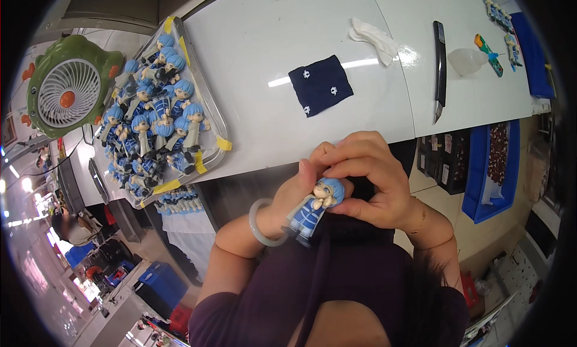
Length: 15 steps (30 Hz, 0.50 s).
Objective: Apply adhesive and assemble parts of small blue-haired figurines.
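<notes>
A small figurine (311, 214) with light-blue hair and a blue-and-grey outfit is held tilted in front of my chest. My left hand (294, 193), with a pale bangle at its wrist, is closed round the figurine's body from the side. The fingers of my right hand (375, 175) curl about its head, thumb and fingertips close against the blue hair. Exactly where the fingertips of both hands meet behind the head is hidden. Beyond my hands, a folded dark-navy cloth (320, 87) with small white motifs lies on the white table (252, 58).
At left, a metal tray (217, 115) edged with yellow tape holds many similar figurines, beside a green fan (69, 94). Rightward lie a crumpled white tissue (374, 40), a black-handled cutter (440, 64), a translucent cup (467, 62) and more figurines (499, 16). Blue bins (493, 211) stand below.
</notes>
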Available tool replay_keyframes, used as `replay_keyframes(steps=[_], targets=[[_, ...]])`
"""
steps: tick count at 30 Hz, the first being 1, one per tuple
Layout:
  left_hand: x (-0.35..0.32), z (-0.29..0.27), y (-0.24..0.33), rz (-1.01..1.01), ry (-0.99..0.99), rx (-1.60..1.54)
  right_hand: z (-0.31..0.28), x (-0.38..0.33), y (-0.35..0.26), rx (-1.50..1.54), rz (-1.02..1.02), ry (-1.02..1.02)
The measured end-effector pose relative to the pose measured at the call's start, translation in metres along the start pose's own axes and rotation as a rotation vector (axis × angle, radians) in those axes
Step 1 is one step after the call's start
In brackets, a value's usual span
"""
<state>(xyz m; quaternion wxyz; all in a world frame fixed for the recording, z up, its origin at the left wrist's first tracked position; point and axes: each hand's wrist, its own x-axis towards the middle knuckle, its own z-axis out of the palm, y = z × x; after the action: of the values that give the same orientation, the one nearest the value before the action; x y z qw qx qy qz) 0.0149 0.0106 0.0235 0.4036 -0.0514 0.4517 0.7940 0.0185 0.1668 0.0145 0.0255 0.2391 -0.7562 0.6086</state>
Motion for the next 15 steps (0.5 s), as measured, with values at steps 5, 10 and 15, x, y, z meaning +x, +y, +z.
replay_keyframes(steps=[5,10,15], targets=[[0.001,-0.015,-0.019,0.68,0.1,0.142,0.008,-0.009,0.003,0.3,0.111,0.112],[-0.006,-0.018,-0.002,0.854,0.115,0.645,0.012,-0.015,0.001,0.88,0.418,0.055],[-0.004,-0.02,0.003,0.777,0.017,0.568,0.013,-0.019,0.007,1.239,0.536,0.001]])
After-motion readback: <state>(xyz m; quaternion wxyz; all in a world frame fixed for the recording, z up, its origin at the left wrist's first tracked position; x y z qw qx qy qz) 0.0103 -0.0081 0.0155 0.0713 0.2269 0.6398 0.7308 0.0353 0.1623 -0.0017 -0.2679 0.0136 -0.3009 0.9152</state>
